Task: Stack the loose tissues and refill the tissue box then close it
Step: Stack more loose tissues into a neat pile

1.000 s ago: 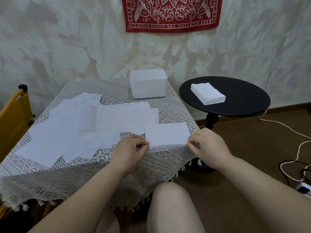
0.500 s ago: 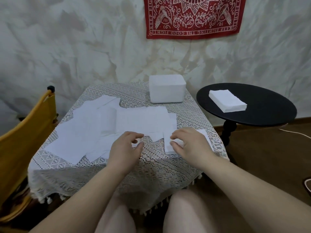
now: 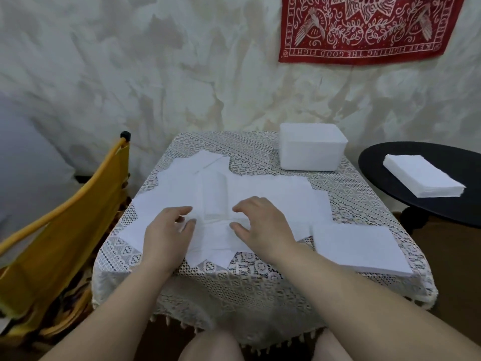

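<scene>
Several loose white tissues (image 3: 273,194) lie spread over the middle of the lace-covered table (image 3: 260,277). A small neat stack of tissues (image 3: 359,248) sits at the table's near right corner. The white tissue box (image 3: 312,152) stands at the far right of the table, apart from both hands; I cannot tell whether it has a lid on. My left hand (image 3: 166,233) and my right hand (image 3: 263,225) rest side by side on the loose tissues, fingers bent, fingertips touching the sheet between them. Neither hand plainly grips anything.
A black round side table (image 3: 390,204) to the right carries another thick stack of tissues (image 3: 421,178). A yellow chair (image 3: 65,243) stands close to the table's left side. My knees are under the near table edge. A wall is right behind the table.
Both hands left the small stack at the near right corner and moved left onto the loose tissues in the middle. The view turned left with them.
</scene>
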Demonstrator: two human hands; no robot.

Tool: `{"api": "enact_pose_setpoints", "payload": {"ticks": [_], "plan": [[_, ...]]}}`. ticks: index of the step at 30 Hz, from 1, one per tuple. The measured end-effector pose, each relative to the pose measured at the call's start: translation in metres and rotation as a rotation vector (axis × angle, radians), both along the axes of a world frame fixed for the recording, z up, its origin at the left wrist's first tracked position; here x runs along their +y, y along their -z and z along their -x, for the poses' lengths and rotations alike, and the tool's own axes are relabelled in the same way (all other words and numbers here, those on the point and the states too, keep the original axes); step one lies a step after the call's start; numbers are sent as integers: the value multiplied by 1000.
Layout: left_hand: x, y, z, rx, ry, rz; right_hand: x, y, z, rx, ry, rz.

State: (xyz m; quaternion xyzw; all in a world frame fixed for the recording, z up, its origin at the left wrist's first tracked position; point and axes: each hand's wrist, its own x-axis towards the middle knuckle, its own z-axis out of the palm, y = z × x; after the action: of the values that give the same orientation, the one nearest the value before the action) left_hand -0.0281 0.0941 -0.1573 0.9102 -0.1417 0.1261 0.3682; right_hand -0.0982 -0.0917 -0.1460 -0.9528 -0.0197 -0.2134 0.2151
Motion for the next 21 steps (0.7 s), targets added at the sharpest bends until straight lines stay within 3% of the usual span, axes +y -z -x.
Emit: {"api": "enact_pose_setpoints", "payload": {"ticks": [5, 11, 16, 21], "plan": [[4, 6, -2, 11, -13, 113, 24, 13, -30, -89, -24, 25], [5, 8, -4, -8, 33, 110, 30, 20, -49, -102, 71, -41], [6, 11, -6, -29, 50, 128, 27, 15, -36, -168, 83, -333], [9, 14, -8, -80, 110, 149, 21, 0, -11, -60, 112, -726]]}}
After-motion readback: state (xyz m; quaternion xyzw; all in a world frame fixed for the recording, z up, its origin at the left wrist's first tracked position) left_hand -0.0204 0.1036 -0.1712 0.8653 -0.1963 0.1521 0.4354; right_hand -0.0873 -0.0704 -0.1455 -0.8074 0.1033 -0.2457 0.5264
